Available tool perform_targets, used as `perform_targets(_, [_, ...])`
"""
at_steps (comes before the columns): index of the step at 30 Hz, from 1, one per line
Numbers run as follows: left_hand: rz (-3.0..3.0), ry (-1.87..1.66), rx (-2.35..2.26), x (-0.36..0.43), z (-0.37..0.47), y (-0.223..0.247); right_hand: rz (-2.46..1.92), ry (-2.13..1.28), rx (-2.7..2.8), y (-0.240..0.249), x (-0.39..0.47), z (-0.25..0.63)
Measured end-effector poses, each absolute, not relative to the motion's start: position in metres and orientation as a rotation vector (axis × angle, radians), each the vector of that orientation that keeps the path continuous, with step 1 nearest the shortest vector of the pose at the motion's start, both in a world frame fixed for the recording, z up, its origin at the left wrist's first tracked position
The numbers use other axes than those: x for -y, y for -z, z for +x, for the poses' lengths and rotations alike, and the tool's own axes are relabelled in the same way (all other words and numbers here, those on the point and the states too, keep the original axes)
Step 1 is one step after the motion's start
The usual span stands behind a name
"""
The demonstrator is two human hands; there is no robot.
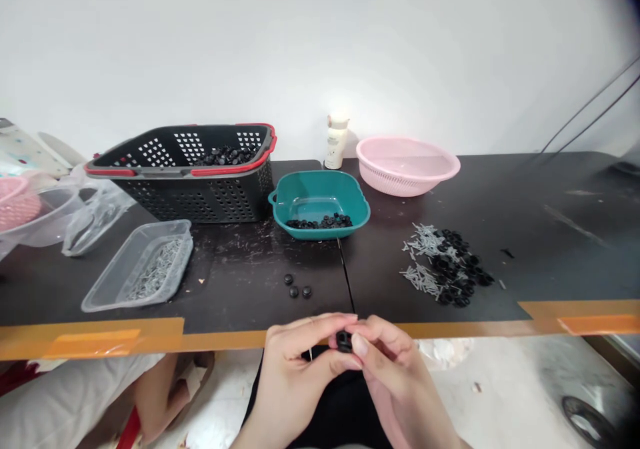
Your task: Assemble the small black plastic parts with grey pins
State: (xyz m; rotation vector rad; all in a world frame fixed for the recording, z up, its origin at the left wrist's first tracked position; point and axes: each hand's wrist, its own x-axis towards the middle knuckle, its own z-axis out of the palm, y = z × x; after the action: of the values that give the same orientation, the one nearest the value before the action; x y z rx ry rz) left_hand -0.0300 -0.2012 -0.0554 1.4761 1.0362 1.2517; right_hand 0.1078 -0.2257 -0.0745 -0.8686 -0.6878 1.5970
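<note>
A small round black plastic part (343, 341) is pinched between both hands just in front of the table edge. My left hand (305, 359) has thumb and index finger on its left side. From the right, my right hand (390, 362) grips the same part with thumb and fingertips. Beyond my hands, a few similar black parts (293, 291) lie on the dark table. To the right sits a pile of black rings (457, 269) mixed with short grey pins (423, 279). The teal basin (320, 233) holds more black parts along its near side.
A black basket with red handles (180, 195) holds many black parts. Left of me, a clear tray (107, 279) contains small grey pieces. A pink basin (400, 185) and a white bottle (336, 143) stand by the wall. Another person's arm (160, 395) shows at lower left.
</note>
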Motion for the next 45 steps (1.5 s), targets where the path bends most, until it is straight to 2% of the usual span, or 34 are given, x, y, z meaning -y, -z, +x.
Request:
perform_targets(5, [1.456,-1.229,-1.036,0.196,-0.029,0.059,-0.897,-1.578,0.662,0.077,0.221,0.111])
perform_targets(11, [1.515,-1.537,-1.182,0.201,-0.021,0.057,-0.949,-1.473,0.624,0.076,0.216,0.111])
perform_targets(16, [1.613,-1.764,-1.235,0.207,-0.012,0.066,-0.888,-1.521,0.6,0.074,0.215,0.109])
perform_targets(23, [1.679,-1.974,-1.106,0.206,-0.003,0.073,-0.847,-1.573,0.555,0.071,0.215,0.109])
perform_targets(30, [1.357,-1.672,-1.117,0.201,-0.009,0.062,-0.878,-1.569,0.557,0.068,0.217,0.111])
perform_targets(35, [1.453,-1.503,-1.156,0.203,-0.019,0.059,-0.913,-1.522,0.6,0.068,0.219,0.112])
perform_targets(45, [1.444,-1.386,-1.068,0.204,-0.026,0.059,-0.887,-1.464,0.533,0.059,0.229,0.098])
